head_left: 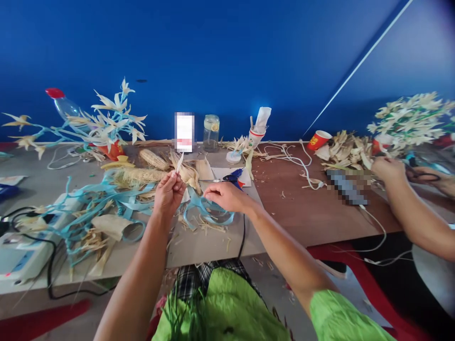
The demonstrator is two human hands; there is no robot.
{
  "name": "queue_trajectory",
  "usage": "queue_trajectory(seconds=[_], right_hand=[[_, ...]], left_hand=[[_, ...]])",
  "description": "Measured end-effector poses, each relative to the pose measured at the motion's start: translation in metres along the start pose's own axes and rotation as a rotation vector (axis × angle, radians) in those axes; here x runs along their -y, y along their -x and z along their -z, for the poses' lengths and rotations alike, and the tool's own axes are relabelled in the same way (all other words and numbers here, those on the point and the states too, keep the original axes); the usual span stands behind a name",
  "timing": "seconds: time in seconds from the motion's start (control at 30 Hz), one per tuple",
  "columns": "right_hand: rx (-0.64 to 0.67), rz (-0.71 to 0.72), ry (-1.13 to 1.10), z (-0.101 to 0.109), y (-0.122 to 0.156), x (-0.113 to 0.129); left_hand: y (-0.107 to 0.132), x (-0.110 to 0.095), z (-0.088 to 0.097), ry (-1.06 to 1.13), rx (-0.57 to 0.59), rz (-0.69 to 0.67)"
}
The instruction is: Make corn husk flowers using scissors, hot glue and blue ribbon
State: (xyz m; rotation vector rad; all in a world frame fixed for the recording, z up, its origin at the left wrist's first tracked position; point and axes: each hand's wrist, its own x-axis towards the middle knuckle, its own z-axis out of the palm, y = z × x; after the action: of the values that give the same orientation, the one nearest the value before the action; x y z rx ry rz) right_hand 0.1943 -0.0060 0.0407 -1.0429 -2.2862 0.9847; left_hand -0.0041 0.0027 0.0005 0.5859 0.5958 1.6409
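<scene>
My left hand [169, 192] is closed in a pinch around a pointed, pale strip of corn husk [179, 163], which sticks up from the fingertips. To its right, my right hand [227, 196] hovers over light-blue ribbon [194, 210], its fingers bent and drawn together; whatever is between them, if anything, cannot be made out. Just behind that hand lies a blue glue gun [233, 175] on white paper [222, 173]. Loose husks [190, 175] lie behind the left hand, beside a corn cob [153, 159].
Husk flowers on blue stems [115, 111] stand at the left, near a white device [46, 246] with black cables. A phone [184, 132], a glass jar [211, 132] and a paper cup [256, 136] line the wall. At the right, another person's hand [389, 169] works near scissors [423, 174].
</scene>
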Motion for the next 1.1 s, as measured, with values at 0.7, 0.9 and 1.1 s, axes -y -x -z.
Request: queue_trajectory(seconds=[0.7,0.9,1.1], right_hand=[[-0.134,-0.015,0.691,-0.034,0.001,-0.02],[-0.169,0.091,0.546,-0.026,0.01,0.004],[-0.208,0.036,0.432,-0.023,0.013,0.01]], left_hand=[[-0.002,0.002,0.005,0.005,0.012,0.011],[-0.001,0.001,0.002,-0.005,0.009,0.019],[0.0,0.0,0.0,-0.01,0.005,0.023]])
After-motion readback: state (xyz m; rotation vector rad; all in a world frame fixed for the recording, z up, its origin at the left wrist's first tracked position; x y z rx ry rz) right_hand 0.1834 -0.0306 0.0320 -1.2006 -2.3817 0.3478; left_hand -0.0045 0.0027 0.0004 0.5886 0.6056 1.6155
